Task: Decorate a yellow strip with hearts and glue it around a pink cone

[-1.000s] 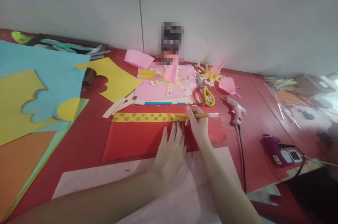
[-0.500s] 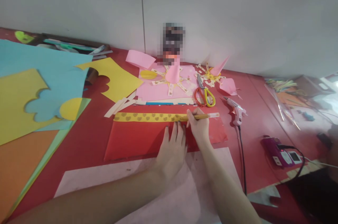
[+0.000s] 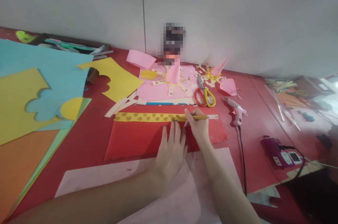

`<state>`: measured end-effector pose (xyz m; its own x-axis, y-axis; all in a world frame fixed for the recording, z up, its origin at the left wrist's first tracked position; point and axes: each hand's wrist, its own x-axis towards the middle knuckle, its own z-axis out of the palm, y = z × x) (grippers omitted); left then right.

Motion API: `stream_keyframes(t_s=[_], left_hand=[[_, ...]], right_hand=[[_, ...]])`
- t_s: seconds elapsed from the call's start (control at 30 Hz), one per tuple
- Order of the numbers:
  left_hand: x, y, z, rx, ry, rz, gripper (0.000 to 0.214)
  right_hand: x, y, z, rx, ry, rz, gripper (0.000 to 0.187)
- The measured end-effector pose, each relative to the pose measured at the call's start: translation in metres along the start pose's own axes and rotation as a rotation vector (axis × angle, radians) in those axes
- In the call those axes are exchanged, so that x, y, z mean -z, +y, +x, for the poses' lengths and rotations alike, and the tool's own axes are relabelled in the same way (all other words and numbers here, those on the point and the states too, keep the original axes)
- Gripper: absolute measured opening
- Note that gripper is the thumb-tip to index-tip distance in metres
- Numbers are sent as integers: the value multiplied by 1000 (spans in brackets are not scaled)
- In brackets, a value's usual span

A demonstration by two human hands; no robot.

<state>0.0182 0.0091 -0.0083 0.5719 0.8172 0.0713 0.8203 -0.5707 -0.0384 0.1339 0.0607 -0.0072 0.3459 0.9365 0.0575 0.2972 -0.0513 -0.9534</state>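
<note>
A yellow paper strip printed with a row of brown hearts lies along the top of a red sheet. My left hand rests flat on the red sheet with fingers stretched out, fingertips at the strip's lower edge. Pinched in my right hand is a gold-brown pen with a pale end, held low over the strip. Its tip points left, near my left fingertips. The strip's right end is hidden by my right hand.
Scissors and pink paper cones stand beyond the strip. To the right are a glue gun with its cord and a purple power block. Coloured paper sheets cover the left side. A wall bounds the back.
Both hands have shifted slightly left along the strip, and the pen has moved left with my right hand. The surrounding things look the same.
</note>
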Motion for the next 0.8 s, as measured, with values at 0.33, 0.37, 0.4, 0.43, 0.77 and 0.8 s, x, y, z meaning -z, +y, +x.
stream_keyframes(t_s=[0.33,0.37,0.4,0.43,0.77,0.8], left_hand=[[2,0,0,7,-18,-29,47],[2,0,1,6,-18,-33,47],[1,0,1,5,-18,-34,48],[1,0,1,5,-19,-32,48],[0,0,1,4,-18,-30,47],[0,0,1,6,-18,-36,47]], right_hand=[[2,0,1,2,77,-67,30],[2,0,1,10,86,-62,29],[2,0,1,20,90,-57,29],[2,0,1,28,89,-54,29],[2,2,1,17,65,-58,31],[2,2,1,19,65,-61,31]])
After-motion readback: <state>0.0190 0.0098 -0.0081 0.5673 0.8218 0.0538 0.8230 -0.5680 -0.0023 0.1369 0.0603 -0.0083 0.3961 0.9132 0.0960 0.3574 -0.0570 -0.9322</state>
